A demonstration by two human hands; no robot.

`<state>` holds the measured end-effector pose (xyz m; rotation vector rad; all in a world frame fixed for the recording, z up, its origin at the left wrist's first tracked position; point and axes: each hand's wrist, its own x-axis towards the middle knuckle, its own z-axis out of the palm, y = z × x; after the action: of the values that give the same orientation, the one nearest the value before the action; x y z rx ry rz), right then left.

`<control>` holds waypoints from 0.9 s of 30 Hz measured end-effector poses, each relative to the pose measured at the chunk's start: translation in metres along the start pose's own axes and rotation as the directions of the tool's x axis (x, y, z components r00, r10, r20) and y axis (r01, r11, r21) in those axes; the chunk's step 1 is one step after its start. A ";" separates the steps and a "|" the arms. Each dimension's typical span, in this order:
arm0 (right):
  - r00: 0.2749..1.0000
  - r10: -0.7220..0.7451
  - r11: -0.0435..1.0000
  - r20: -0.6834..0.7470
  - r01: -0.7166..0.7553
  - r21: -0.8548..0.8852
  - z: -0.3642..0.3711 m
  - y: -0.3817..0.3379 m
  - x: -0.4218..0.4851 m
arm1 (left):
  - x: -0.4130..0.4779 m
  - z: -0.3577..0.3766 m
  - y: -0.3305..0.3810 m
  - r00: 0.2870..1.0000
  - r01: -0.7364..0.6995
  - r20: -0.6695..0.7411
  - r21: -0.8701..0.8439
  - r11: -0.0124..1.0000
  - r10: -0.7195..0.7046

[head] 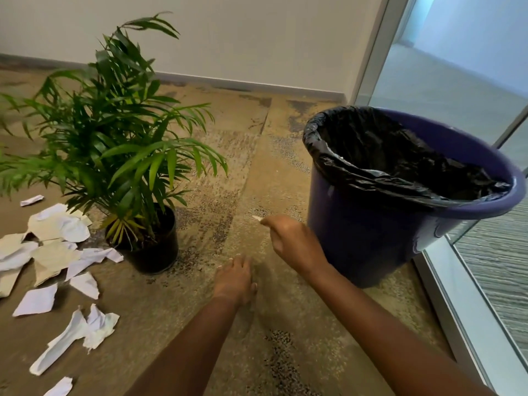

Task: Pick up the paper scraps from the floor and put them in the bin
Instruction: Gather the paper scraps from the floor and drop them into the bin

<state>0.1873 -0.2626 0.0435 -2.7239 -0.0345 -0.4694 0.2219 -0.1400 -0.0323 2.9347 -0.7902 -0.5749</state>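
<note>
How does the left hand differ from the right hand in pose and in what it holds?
The left hand lies low, fingers relaxed toward the carpet, holding nothing; the right hand pinches a small paper scrap. The right hand is nearer the bin than the left hand. Both are bare.

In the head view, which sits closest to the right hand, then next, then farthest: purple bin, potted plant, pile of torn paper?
1. Purple bin, just right of the right hand.
2. Potted plant, to its left.
3. Pile of torn paper, farthest left.
</note>
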 end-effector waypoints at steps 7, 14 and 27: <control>0.891 -0.196 0.970 -0.409 0.236 0.050 -0.100 -0.045 0.019 | -0.012 -0.023 0.009 0.997 -0.068 -0.014 0.225 0.972 0.073; 0.827 0.093 0.994 -0.554 -0.109 0.005 -0.172 -0.004 0.023 | -0.025 -0.051 0.010 0.990 -0.075 -0.093 0.294 0.953 0.107; 0.879 0.063 0.992 -0.473 -0.105 -0.064 -0.165 -0.032 0.020 | -0.067 -0.057 -0.021 0.989 -0.073 -0.082 0.431 0.899 0.120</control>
<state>0.1505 -0.2940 0.2063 -2.6029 0.2378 -1.1159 0.1992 -0.0916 0.0409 3.2496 -1.1760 -0.2561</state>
